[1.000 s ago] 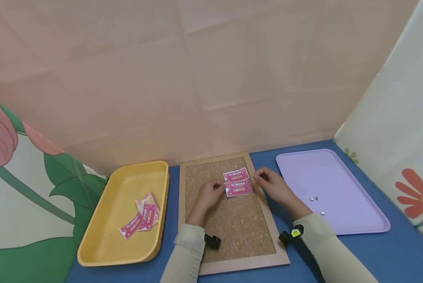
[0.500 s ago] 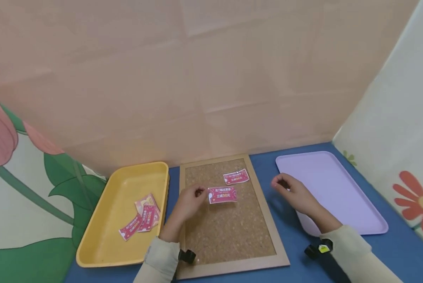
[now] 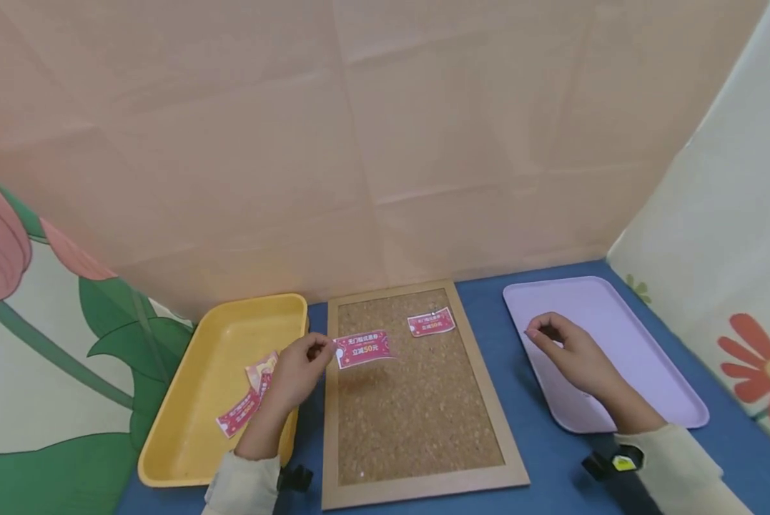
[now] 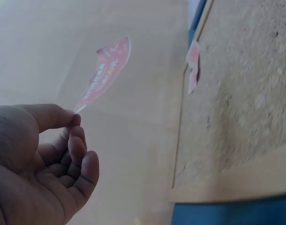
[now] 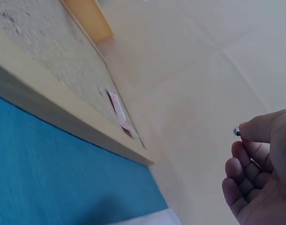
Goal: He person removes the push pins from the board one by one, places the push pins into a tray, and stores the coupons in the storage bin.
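Note:
My left hand [image 3: 302, 366] pinches a pink coupon [image 3: 363, 348] by its left end, above the left side of the cork board [image 3: 417, 400]. The left wrist view shows that coupon [image 4: 107, 70] curving up from thumb and forefinger. Over the purple tray [image 3: 600, 315], my right hand [image 3: 571, 354] holds a silver round-headed pushpin [image 5: 237, 131] between thumb and fingertip; its point is hidden. A second pink coupon [image 3: 431, 323] lies at the board's upper right, a small pin at its top edge. In the right wrist view this coupon [image 5: 118, 111] bends away from the cork.
Left of the board stands a yellow tray [image 3: 230, 329] with several paper slips [image 3: 238, 415], partly behind my left forearm. A blue cloth [image 3: 487, 300] covers the table. A beige backdrop [image 3: 385, 143] rises behind, and a flowered sheet [image 3: 713, 214] borders the right.
The held coupon has come away from just below the other coupon, moving left with my left hand. My right hand has drawn back rightward from the board to over the purple tray.

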A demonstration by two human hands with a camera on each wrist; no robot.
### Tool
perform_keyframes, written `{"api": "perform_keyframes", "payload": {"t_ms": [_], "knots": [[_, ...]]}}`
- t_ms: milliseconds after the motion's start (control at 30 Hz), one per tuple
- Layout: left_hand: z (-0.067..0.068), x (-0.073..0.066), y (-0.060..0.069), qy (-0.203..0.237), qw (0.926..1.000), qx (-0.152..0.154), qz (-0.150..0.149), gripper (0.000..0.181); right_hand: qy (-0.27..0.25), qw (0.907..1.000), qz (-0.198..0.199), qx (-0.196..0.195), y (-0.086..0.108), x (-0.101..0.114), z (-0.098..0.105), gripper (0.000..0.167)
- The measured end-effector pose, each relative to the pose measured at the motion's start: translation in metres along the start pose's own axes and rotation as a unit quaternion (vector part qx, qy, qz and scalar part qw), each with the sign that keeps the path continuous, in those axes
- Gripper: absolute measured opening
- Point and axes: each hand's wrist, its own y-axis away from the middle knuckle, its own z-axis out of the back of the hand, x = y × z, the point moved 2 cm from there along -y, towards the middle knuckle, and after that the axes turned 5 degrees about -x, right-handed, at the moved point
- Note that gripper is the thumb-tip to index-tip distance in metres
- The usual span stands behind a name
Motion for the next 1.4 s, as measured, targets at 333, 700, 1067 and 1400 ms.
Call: {"api": "perform_keyframes", "payload": {"t_ms": [333, 700, 1067, 1400], "knots": [[0.04, 0.012, 0.012, -0.023, 0.9982, -0.02, 0.052, 0.028, -0.02, 0.9992, 0.002, -0.033, 0.004, -0.015, 0.02, 0.015], [0.065, 0.033, 0.016, -0.039, 0.9953, -0.04, 0.08, 0.029, 0.002, 0.9996, -0.003, -0.028, 0.0, -0.027, 0.025, 0.014], [0.1, 0.068, 0.026, -0.064, 0.9892, -0.056, 0.119, 0.046, 0.01, 0.9991, -0.013, -0.039, 0.003, -0.034, 0.041, 0.016], [0.117, 0.11, 0.039, -0.084, 0.978, -0.074, 0.176, 0.05, 0.029, 0.9977, -0.042, -0.045, 0.004, -0.048, 0.05, 0.022]]}}
